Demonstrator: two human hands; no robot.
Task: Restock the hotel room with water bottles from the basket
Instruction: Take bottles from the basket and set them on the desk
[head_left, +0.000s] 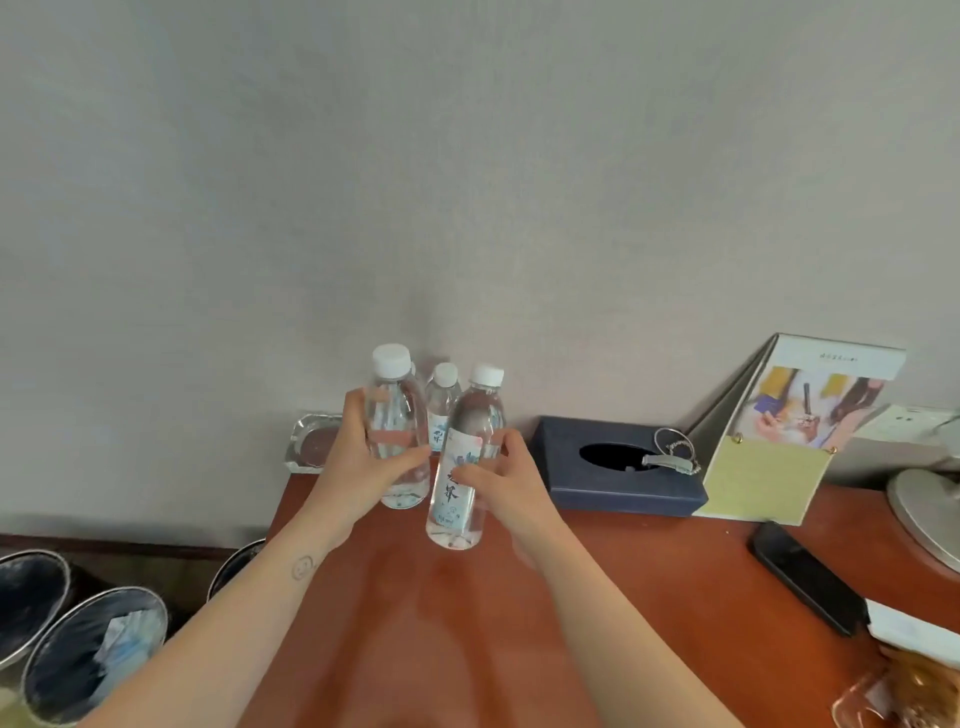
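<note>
Holding a bottle in each hand here, so both are busy. I'm using the navy tissue box (618, 467) as my reference: all the bottle stuff sits to the left of it, at the back of the reddish worktop (467, 623), close to the wall (467, 208).

Farthest from the tissue box, the left hand (363, 462) has its fingers (356, 410) and thumb wrapped round the middle of the left bottle (395, 405). That one stands pretty much upright and its base looks to be down on the worktop.

Nearer the tissue box, the right hand (511, 478) grips the right bottle (457, 493) around the label, thumb across the front. Its long axis is tilted, with the cap leaning toward the tissue box and the wall and the base out toward the person. I can't tell if the base touches the worktop or hangs just over it.

A third bottle (443, 410) stands behind, between those two, with nobody touching it.

My guess at what the next move turns on: the right bottle sits in front of the row, so it needs tipping back to vertical and sliding into the gap between the third bottle and the tissue box. The right hand already has it and is nearer that gap, so that's its job. Everything's packed tight, though, so a nudge could topple the third bottle.

The basket isn't in view.
</note>
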